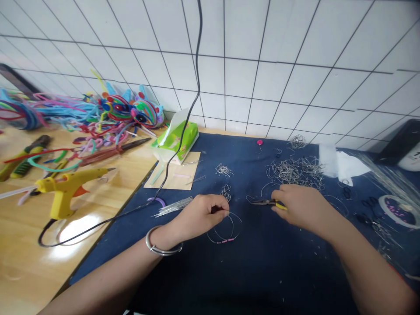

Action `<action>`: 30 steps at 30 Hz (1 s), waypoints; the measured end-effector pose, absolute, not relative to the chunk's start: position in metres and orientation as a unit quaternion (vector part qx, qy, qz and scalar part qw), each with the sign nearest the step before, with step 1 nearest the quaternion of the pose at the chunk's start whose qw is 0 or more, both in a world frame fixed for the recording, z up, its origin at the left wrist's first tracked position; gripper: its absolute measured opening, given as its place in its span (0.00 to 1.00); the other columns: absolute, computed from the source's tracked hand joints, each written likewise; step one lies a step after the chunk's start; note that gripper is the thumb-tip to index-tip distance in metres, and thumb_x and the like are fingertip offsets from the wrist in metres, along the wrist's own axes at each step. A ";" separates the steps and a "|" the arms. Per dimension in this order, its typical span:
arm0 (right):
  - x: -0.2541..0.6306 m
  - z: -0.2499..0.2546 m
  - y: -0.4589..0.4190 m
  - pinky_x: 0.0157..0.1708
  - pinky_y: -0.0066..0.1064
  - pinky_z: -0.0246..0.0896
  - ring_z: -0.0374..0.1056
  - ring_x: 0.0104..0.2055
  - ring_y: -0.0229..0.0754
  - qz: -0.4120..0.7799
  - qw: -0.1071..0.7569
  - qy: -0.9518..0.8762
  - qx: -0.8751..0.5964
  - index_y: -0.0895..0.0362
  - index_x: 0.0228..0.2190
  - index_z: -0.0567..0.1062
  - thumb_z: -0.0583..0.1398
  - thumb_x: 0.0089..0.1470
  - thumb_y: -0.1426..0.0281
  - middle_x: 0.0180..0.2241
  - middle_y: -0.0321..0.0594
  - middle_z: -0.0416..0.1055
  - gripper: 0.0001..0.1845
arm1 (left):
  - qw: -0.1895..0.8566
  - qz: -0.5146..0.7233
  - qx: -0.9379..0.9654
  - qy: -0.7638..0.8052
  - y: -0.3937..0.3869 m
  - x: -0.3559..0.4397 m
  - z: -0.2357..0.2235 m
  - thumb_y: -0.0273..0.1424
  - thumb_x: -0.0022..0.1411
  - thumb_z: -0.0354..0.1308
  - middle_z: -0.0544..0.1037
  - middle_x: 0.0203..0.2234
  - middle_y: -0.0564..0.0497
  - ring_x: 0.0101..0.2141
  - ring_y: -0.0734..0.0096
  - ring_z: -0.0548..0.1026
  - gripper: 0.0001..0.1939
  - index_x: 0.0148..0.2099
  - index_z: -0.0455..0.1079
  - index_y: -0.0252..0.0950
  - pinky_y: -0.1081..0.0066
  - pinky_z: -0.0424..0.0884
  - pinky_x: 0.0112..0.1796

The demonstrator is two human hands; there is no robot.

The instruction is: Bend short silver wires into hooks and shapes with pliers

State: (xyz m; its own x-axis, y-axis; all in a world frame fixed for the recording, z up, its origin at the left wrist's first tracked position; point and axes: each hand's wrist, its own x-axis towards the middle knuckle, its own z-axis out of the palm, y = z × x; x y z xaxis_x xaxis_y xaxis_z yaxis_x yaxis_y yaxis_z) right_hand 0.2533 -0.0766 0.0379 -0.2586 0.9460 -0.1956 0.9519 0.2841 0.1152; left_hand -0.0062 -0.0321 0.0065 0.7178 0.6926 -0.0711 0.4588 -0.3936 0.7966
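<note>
My left hand (206,214) is closed in a pinch, thumb against fingertips, on a thin wire loop (240,229) that hangs over the dark blue cloth. Pink beads (226,240) sit along the bottom of the loop. My right hand (295,208) grips needle-nose pliers (262,202) with yellow handles, the jaws pointing left. A short curved wire (247,199) shows at the plier tips. Just beyond my left fingertips lies a small heap of bent wire pieces (225,191). Beyond my right hand spreads a larger tangle of wire pieces (293,170).
Straight wires (173,206) lie by my left wrist. A black cord (197,57) hangs down across the cloth to a yellow glue gun (64,192). A green tissue pack (180,142) stands at the back. At right are a bead bowl (382,202) and black scissors (364,218).
</note>
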 end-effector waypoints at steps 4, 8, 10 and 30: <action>0.259 0.034 -0.068 0.23 0.26 0.49 0.64 0.34 0.40 0.006 0.112 0.769 0.629 0.54 0.31 0.70 0.54 0.50 0.63 0.29 0.39 0.66 0.09 | 0.426 0.135 0.825 0.346 -0.032 -0.006 0.005 0.24 0.53 0.47 0.68 0.22 0.56 0.23 0.80 0.63 0.07 0.31 0.66 0.35 0.77 0.58 0.25; 0.259 0.029 -0.065 0.24 0.26 0.50 0.65 0.33 0.40 -0.029 0.134 0.772 0.621 0.53 0.31 0.70 0.54 0.50 0.62 0.29 0.38 0.67 0.10 | 0.430 0.129 0.825 0.345 -0.032 -0.004 0.005 0.24 0.53 0.47 0.68 0.22 0.56 0.23 0.80 0.63 0.07 0.31 0.66 0.35 0.78 0.58 0.24; 0.258 0.029 -0.066 0.24 0.26 0.51 0.65 0.32 0.40 -0.036 0.145 0.773 0.616 0.53 0.31 0.70 0.54 0.49 0.62 0.29 0.38 0.68 0.10 | 0.428 0.127 0.826 0.344 -0.032 -0.004 0.005 0.24 0.53 0.47 0.68 0.22 0.56 0.23 0.80 0.63 0.07 0.31 0.66 0.35 0.78 0.57 0.24; 0.229 0.023 -0.082 0.22 0.29 0.52 0.67 0.27 0.43 -0.024 0.118 0.783 0.611 0.52 0.31 0.70 0.52 0.51 0.60 0.28 0.38 0.69 0.12 | 0.423 0.123 0.832 0.337 -0.034 -0.004 0.003 0.27 0.54 0.48 0.69 0.22 0.56 0.23 0.80 0.64 0.06 0.30 0.66 0.35 0.77 0.58 0.24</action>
State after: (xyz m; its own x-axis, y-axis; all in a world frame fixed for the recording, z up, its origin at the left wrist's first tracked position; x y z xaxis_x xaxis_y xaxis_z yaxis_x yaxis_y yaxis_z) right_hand 0.2289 -0.0825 0.0233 -0.2260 0.9501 -0.2148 0.9617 0.2528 0.1063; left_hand -0.0040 -0.0337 0.0026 0.7424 0.6651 -0.0808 0.4573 -0.4149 0.7866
